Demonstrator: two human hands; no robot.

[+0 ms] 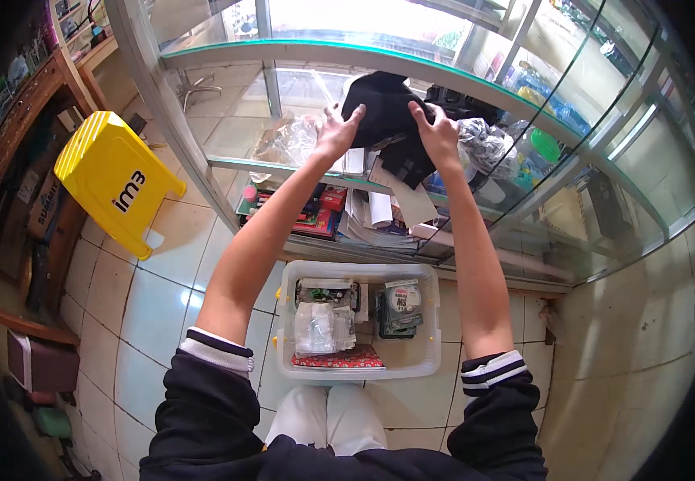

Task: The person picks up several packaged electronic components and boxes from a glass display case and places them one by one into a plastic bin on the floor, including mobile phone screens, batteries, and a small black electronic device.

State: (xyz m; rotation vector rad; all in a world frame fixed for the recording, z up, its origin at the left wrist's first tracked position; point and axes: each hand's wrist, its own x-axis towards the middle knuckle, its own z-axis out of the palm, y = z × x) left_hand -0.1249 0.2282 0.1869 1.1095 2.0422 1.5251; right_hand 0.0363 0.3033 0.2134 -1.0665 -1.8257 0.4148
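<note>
Both my arms reach forward into a glass display cabinet (pixel 227 52). My left hand (pixel 339 133) grips the left side of a black cloth item (pixel 386 104), thumb toward the middle. On its right side my right hand (pixel 439 135) is closed, thumb on the near face. The cloth is bunched up, and its exact kind cannot be made out. It is held above a glass shelf, with more black material just beneath it. Clear crumpled plastic (pixel 287 143) lies by my left hand, and a greyish plastic bag (pixel 488 144) sits by my right.
Below the shelf are papers (pixel 379 210) and red boxes (pixel 327 215). A translucent bin (pixel 436 341) before me holds packets, dark boxes and a red patterned piece (pixel 338 357). A yellow plastic stool (pixel 107 180) and wooden furniture (pixel 31 104) stand left. A green lid (pixel 545 147) shows right.
</note>
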